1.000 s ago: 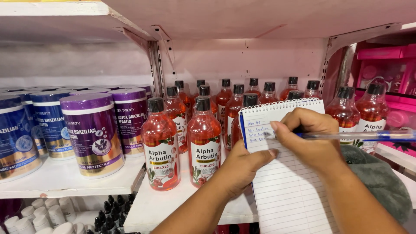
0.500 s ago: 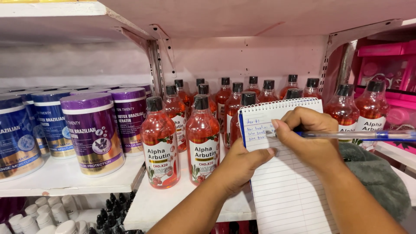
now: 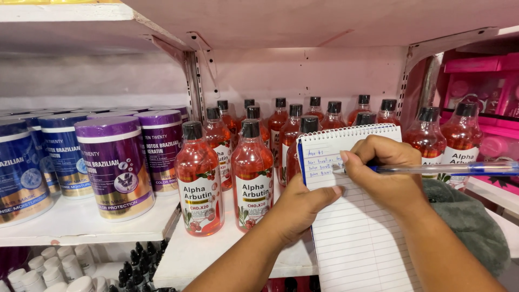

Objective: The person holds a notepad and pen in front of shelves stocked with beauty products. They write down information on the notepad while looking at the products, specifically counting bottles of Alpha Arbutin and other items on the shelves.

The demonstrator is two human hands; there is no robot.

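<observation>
Far left, blue-lidded tubs (image 3: pixel 21 167) and purple-lidded tubs (image 3: pixel 114 167) stand in rows on a white shelf (image 3: pixel 70 224); white caps and black caps (image 3: pixel 141 259) show on the level below. At centre I see red bottles with black caps (image 3: pixel 199 186) ranked several deep on the adjoining shelf. My left hand (image 3: pixel 300 208) is closed on the left edge of a spiral-bound lined notepad (image 3: pixel 359 243), thumb lying across the page, holding it tilted in front of the bottles. My right hand (image 3: pixel 386 173) is closed round a clear blue pen (image 3: pixel 448 168), its tip touching the pad's upper lines, where a few rows of blue writing sit. A grey-green cloth (image 3: pixel 470 221) lies just beside my right forearm; pink boxes (image 3: pixel 476 81) fill the far-right shelf.
</observation>
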